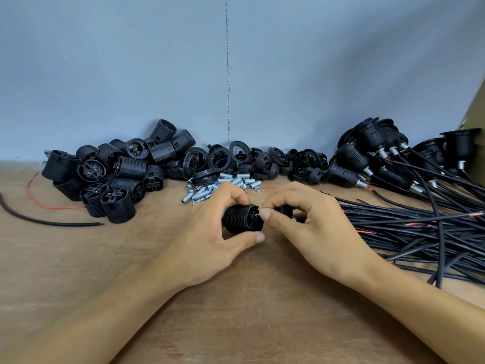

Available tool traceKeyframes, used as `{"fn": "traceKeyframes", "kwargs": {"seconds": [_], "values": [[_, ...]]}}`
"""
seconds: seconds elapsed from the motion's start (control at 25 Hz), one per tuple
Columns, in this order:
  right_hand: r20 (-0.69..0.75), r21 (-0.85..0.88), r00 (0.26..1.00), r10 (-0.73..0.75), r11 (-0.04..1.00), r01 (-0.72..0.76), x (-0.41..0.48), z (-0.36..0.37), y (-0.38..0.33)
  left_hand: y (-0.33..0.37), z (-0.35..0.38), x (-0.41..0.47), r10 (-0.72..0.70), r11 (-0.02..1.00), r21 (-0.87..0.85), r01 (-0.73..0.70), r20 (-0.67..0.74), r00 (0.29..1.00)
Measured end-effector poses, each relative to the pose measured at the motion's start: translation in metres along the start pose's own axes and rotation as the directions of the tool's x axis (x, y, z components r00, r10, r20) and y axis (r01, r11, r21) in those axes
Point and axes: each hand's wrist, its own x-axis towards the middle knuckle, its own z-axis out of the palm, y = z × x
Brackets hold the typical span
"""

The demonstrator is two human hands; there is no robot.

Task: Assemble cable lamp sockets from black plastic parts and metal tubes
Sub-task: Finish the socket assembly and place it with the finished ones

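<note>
while the threaded socket body point(241, 219) lay on its side over the wooden table point(236, 306), the left hand point(207, 232) gripped it, fingers curled over its top and thumb tucked under its near edge. a thin red wire point(258, 214) ran from the body's slotted end toward a black cap point(284, 210), which the right hand point(315, 224) held in curled fingers. the right thumb tip lay just beside the wire; whether it pinched the wire could not be told. the two hands nearly met at the fingertips. just beyond the grip lay a scatter of metal tubes point(217, 187) with a few small nuts. farther back and left of the grip sat a heap of threaded bodies point(115, 174). directly behind the grip, against the grey wall point(157, 74), sat a heap of rings and caps point(262, 161). right of the grip a bundle of black cables point(420, 229) fanned across the table, with finished sockets point(367, 153) behind it. far left of the grip lay a loose black cable point(39, 219) and a loose red strand point(52, 207).
</note>
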Motion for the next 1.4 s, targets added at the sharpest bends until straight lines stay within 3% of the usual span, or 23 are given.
{"fn": "traceKeyframes", "kwargs": {"seconds": [0.36, 0.88, 1.12, 1.4], "values": [[-0.017, -0.003, 1.000, -0.008, 1.000, 0.007, -0.001, 0.002, -0.002, -0.001, 0.001, 0.001, 0.012, 0.999, 0.039, -0.011, -0.025, 1.000], [-0.080, -0.156, 0.992, -0.096, 0.984, 0.083, -0.008, 0.010, -0.003, 0.000, 0.003, 0.000, 0.044, 0.987, 0.156, -0.038, -0.039, 0.998], [-0.070, -0.137, 0.995, -0.076, 0.988, 0.066, -0.008, 0.011, -0.004, 0.003, 0.001, -0.001, 0.109, 0.952, 0.290, -0.098, -0.019, 0.994], [-0.040, -0.118, 0.999, -0.011, 0.993, 0.006, -0.004, 0.009, -0.004, 0.005, 0.002, 0.000, 0.041, 0.981, 0.191, -0.037, -0.013, 0.999]]}}
